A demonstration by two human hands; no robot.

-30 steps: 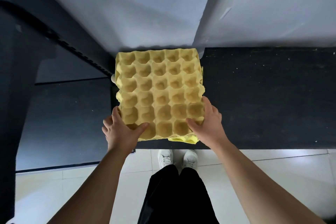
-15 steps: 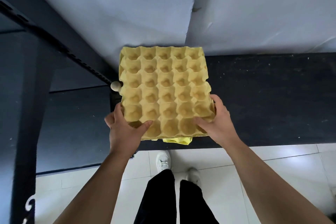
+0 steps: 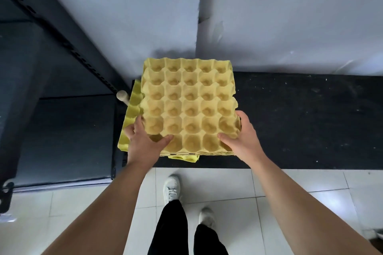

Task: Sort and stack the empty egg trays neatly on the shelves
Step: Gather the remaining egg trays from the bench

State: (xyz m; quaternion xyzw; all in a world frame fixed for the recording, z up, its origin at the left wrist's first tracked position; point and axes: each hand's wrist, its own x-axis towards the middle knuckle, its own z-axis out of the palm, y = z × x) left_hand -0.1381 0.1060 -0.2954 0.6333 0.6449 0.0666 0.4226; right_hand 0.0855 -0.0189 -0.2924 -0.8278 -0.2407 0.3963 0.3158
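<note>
Standing at a black shelf (image 3: 300, 120), both bare arms reaching over its front edge. Holding a nested stack of mustard-yellow egg trays (image 3: 189, 105) cups-up over the shelf's left end, back edge close to the white wall panel (image 3: 290, 16) behind the shelf. Left grip (image 3: 143, 141) closed on the stack's corner towards the shelf's front-left: thumb curled into a front-row cup, fingers wrapped round the side edge. Right grip (image 3: 242, 138) closed likewise on the stack's other front corner, thumb laid across a cup rim, fingers curled round the side edge. Cannot tell whether resting on what lies below or lifted just clear of it. Underneath, on the shelf, a brighter lime-yellow tray (image 3: 132, 114), skewed, jutting past the shelf's left edge, with the same colour peeping out at the front edge. Just off the shelf's left-rear corner, a round wooden peg (image 3: 121, 95) beside a black slotted upright (image 3: 68, 47). Below the shelf's front edge, white floor tiles (image 3: 290, 203), white shoes (image 3: 171, 188) and black trouser legs (image 3: 170, 230).
</note>
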